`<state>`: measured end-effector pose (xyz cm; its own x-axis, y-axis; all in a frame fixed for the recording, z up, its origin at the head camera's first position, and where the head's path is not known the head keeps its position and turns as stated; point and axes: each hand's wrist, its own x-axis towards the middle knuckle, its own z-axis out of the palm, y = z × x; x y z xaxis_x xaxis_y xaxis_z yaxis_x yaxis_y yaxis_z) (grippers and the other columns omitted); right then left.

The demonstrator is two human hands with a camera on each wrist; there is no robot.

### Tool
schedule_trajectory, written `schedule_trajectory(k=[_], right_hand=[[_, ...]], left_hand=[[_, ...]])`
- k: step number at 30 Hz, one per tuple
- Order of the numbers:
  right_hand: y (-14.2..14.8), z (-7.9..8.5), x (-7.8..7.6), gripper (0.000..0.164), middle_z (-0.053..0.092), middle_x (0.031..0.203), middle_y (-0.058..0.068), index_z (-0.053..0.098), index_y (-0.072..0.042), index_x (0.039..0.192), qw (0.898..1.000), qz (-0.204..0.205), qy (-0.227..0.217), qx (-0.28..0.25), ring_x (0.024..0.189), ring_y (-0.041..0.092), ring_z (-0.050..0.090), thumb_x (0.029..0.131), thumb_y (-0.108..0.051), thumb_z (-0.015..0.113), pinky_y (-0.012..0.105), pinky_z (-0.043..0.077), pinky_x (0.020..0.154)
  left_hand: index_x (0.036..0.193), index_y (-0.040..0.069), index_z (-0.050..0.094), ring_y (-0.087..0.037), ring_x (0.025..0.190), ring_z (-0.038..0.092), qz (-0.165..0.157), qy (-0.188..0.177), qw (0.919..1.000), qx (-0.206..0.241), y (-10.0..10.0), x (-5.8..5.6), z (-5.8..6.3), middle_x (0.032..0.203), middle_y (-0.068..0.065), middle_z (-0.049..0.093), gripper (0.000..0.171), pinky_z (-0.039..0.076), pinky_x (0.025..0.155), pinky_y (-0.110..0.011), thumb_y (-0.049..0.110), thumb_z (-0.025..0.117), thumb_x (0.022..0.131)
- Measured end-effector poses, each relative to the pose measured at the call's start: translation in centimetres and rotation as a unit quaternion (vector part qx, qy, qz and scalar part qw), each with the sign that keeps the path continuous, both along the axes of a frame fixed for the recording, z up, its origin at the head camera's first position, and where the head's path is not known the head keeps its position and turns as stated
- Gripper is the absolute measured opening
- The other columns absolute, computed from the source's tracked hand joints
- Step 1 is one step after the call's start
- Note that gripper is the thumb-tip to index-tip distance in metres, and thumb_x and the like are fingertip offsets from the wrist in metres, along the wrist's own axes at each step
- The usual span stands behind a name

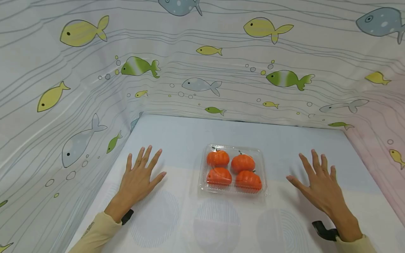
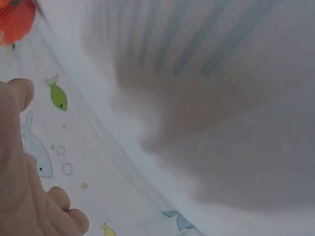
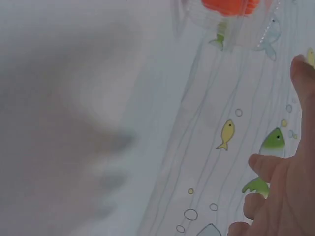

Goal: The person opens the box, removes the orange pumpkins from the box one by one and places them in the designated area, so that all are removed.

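A clear plastic clamshell box (image 1: 202,172) with several small orange pumpkins (image 1: 243,163) inside lies on the white table, between my two hands. Its lid looks closed over them. To its left, my left hand (image 1: 136,182) is held palm down with fingers spread, touching nothing that I can make out. On the other side, my right hand (image 1: 324,186) has its fingers spread as well and holds nothing. The left wrist view catches an orange pumpkin (image 2: 17,22) at its top corner; the right wrist view shows the edge of the plastic box (image 3: 206,17).
The table (image 1: 177,137) has a pale blue band at the back and printed circles in front. A fish-patterned curtain (image 1: 177,102) walls in its back, left and right sides. Dark straps (image 1: 326,232) sit at both wrists.
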<state>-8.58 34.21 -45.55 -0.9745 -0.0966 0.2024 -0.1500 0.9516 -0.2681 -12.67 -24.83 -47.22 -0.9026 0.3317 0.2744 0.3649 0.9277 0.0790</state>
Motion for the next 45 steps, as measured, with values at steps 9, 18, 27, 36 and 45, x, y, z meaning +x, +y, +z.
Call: schedule_trajectory(k=[9,18,27,36,45], right_hand=[[-2.1,0.4,-0.2,0.072,0.025,0.165,0.026,0.039,-0.006,0.157,0.997,0.000,0.024,-0.071,0.148,0.053,0.025,0.101,-0.042,0.066,0.079,0.032,0.100],[-5.4,-0.1,-0.4,0.044,0.065,0.131,0.021,0.067,-0.004,0.130,0.986,0.024,0.131,-0.102,0.119,0.044,0.057,0.089,-0.014,0.080,0.065,0.049,0.090],[-8.0,-0.3,-0.7,0.043,0.066,0.128,0.012,0.070,-0.007,0.126,0.978,0.073,0.150,-0.123,0.119,0.033,0.055,0.085,-0.009,0.084,0.057,0.050,0.094],[-10.5,0.2,-0.9,0.045,0.062,0.134,0.012,0.068,-0.007,0.129,0.976,0.121,0.134,-0.122,0.126,0.032,0.053,0.086,-0.011,0.083,0.053,0.052,0.095],[-12.8,0.6,-1.3,0.049,0.060,0.135,0.010,0.066,-0.006,0.129,0.971,0.172,0.123,-0.110,0.129,0.029,0.051,0.086,-0.020,0.085,0.051,0.051,0.099]], left_hand=[[0.165,0.013,0.021,-0.044,0.154,0.015,-0.031,-0.076,0.9904,0.112,2.0,0.6,-0.1,0.167,-0.023,0.021,0.079,0.015,0.119,-0.067,0.044,0.060,0.104],[0.153,0.009,0.046,-0.038,0.146,0.039,-0.047,-0.163,0.9424,0.289,4.4,1.8,0.1,0.158,-0.016,0.043,0.057,0.035,0.113,-0.061,0.033,0.063,0.104],[0.139,0.010,0.058,-0.022,0.117,0.067,-0.046,-0.295,0.8439,0.446,6.6,2.3,0.2,0.128,-0.010,0.069,0.043,0.053,0.099,-0.035,0.026,0.070,0.101],[0.140,0.006,0.055,-0.026,0.111,0.068,-0.060,-0.373,0.7781,0.502,8.0,2.4,-0.3,0.125,-0.016,0.068,0.051,0.056,0.090,-0.028,0.024,0.075,0.097],[0.142,0.005,0.052,-0.029,0.109,0.068,-0.079,-0.396,0.7362,0.543,9.5,2.4,-0.9,0.122,-0.014,0.068,0.056,0.058,0.088,-0.037,0.020,0.078,0.094]])
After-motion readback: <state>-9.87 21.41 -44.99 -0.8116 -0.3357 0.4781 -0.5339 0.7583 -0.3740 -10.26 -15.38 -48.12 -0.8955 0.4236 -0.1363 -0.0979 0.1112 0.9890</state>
